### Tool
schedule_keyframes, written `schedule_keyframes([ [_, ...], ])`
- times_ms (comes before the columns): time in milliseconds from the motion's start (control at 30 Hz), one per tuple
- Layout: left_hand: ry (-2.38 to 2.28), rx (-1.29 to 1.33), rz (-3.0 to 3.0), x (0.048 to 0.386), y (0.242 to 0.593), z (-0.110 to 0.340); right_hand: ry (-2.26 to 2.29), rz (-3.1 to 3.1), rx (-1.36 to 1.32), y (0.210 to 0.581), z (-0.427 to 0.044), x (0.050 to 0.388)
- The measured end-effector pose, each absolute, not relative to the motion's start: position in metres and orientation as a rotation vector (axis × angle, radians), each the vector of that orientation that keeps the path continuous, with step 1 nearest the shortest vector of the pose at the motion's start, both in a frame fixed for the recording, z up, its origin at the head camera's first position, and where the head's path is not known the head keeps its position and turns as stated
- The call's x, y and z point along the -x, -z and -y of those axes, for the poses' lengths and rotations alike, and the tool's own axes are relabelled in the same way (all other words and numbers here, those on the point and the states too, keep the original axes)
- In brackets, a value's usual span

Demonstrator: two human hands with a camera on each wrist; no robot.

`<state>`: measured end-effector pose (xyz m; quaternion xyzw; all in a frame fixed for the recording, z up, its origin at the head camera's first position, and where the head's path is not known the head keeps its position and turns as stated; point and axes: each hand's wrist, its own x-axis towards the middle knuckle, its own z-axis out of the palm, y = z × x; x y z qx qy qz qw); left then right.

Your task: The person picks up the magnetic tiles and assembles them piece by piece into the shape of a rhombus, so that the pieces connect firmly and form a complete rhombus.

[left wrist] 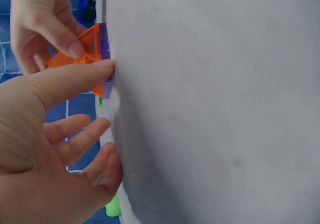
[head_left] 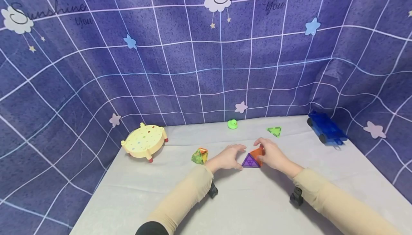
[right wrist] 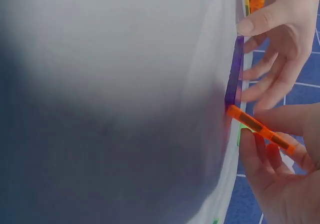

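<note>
A purple triangular magnetic tile lies flat on the white tabletop. An orange triangular magnetic tile slants up from one edge of it, and their edges meet. My right hand pinches the orange tile between thumb and fingers. On the other side, my left hand has its fingers spread apart. Its thumb is at the purple tile's near left corner; whether it presses there I cannot tell. In the left wrist view that thumb covers part of the purple tile.
Beside the left wrist stands a small block of green, yellow and orange tiles. Behind are a green toy duck and a green triangular tile. A yellow round toy table stands left, a blue toy car right.
</note>
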<state>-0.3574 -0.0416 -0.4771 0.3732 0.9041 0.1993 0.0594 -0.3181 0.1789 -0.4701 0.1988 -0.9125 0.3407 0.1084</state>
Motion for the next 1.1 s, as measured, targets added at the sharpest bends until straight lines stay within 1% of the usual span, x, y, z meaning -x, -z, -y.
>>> schedule_keyframes([
  [400, -0.64, -1.165, -2.599, 0.367, 0.4786, 0.0373, -1.007, 2.71, -0.639, 0.4705, -0.1726, 0.3217],
  [667, -0.637, -1.127, -2.586, 0.3651, 0.4744, 0.0365, -1.012, 2.718, -0.652, 0.4708, -0.174, 0.3222],
  [1100, -0.551, -1.194, -2.642, 0.3632, 0.4751, 0.0361, -1.057, 2.727, -0.649, 0.4756, -0.1785, 0.3199],
])
